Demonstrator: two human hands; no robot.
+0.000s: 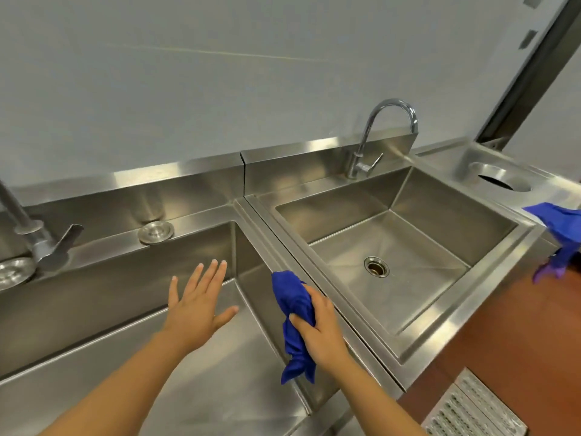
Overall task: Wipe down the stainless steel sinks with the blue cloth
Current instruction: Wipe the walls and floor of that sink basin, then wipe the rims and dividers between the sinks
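Two stainless steel sinks stand side by side. My right hand (320, 328) grips a bunched blue cloth (294, 313) against the right inner wall of the left sink (248, 275), just below the rim that divides the basins. The cloth's tail hangs down along that wall. My left hand (196, 305) hovers open, fingers spread, over the left sink's basin, touching nothing I can see. The right sink (490, 243) has a round drain (376, 267) in its floor and holds nothing else.
A curved tap (382, 136) rises behind the right sink; another tap (37, 237) stands at the far left. A second blue cloth (562, 234) lies at the right edge beside a round counter opening (503, 180). A floor grate (471, 410) sits at lower right.
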